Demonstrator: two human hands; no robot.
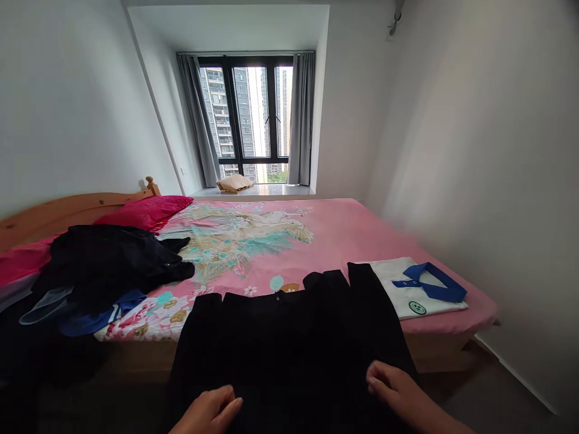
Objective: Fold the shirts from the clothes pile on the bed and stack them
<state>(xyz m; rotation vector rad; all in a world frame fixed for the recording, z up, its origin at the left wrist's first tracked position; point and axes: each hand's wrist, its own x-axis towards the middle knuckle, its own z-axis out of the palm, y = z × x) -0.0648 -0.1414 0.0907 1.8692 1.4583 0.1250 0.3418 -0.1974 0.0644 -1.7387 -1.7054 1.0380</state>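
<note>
A black long-sleeved garment (289, 343) stretches out in front of me, its far part lying over the near edge of the bed. Its straight hem, with a small button, faces away from me, and a cuff end lies on each side. My left hand (211, 408) is closed at the garment's near left side, fingers curled and thumb pressed in on the black cloth. On the near right side, my right hand (391, 386) is also closed, gripping the cloth. The garment's nearest part runs out of the bottom of the view.
Right of the garment, a folded white polo shirt (389, 283) with a blue collar lies on the pink bed sheet (335, 229). Dark clothes (113, 259) are heaped at the left, near a red pillow (145, 211). Behind the bed is a window sill (280, 190) with a beige cushion (235, 183).
</note>
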